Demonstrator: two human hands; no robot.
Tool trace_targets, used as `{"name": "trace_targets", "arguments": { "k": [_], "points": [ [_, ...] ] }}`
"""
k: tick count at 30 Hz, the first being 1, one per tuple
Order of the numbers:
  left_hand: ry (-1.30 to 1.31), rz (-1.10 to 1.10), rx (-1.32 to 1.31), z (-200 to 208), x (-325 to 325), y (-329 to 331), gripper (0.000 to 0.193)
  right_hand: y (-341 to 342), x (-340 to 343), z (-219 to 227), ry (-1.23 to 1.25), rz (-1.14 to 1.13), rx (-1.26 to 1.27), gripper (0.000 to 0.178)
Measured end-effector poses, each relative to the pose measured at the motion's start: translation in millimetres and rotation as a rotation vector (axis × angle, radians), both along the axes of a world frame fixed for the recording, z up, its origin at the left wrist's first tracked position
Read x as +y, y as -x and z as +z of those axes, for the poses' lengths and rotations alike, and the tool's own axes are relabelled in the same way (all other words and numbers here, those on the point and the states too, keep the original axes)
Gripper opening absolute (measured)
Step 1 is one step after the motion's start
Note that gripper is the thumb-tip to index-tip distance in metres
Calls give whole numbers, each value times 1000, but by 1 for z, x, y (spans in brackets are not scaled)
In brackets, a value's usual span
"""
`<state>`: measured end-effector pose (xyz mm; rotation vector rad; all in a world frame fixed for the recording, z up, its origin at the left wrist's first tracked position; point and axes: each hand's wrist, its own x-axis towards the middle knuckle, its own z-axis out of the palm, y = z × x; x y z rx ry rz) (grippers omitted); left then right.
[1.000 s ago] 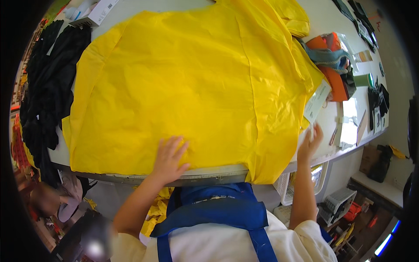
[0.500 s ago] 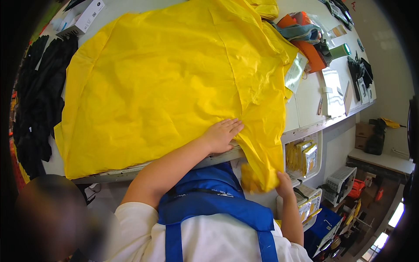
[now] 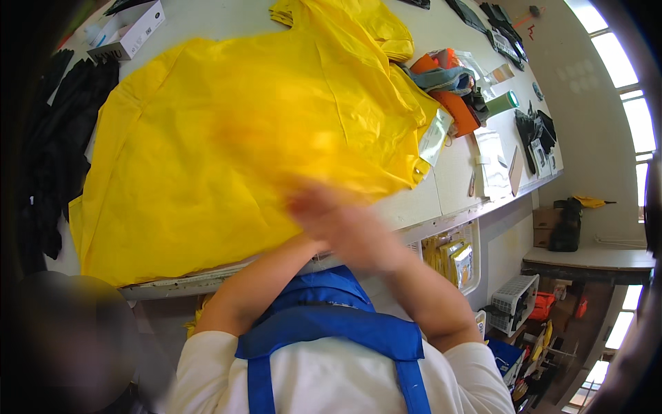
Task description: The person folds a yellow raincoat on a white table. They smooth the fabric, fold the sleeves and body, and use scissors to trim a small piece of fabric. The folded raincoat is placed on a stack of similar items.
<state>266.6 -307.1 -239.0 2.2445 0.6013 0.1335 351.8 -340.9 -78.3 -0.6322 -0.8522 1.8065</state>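
A large, shiny yellow garment (image 3: pixel 207 165), like a raincoat, lies spread over the table in front of me. My right hand (image 3: pixel 338 214) is over its near edge, smeared by motion, with its forearm coming from the lower right. A blurred yellow stretch of fabric lies just beyond its fingers; whether they grip it cannot be made out. My left forearm (image 3: pixel 265 279) reaches up from the lower left to the table's edge. The left hand is mostly hidden behind the right one, so its fingers do not show.
Black cloth (image 3: pixel 58 152) hangs at the left, with a white box (image 3: pixel 131 31) behind. Orange and blue-grey items (image 3: pixel 448 83), a green cylinder (image 3: pixel 502 103) and a flat silvery packet (image 3: pixel 491 162) lie right. Below stands a white basket (image 3: pixel 474 259) of yellow packages. A blurred round shape is lower left.
The right hand has swung up and left from below the table edge, crossing over the left hand. The garment's hanging right part has come up onto the table, folded leftward. The view has shifted.
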Motion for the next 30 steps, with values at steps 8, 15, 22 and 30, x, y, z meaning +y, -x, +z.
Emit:
{"name": "trace_targets", "arguments": {
  "k": [8,15,22,30],
  "points": [
    [929,793,-569,-5,-20,3,36,-198,78,-107,-312,-420,-1791,57],
    [975,945,-470,-20,-38,13,36,-279,146,-130,-620,-108,-2055,16],
    [776,90,-25,21,-46,42,47,-215,175,-107,-454,-60,-1947,39],
    [255,1130,-94,81,133,253,37,-89,131,-158,-728,177,-2000,57]
  ]
}}
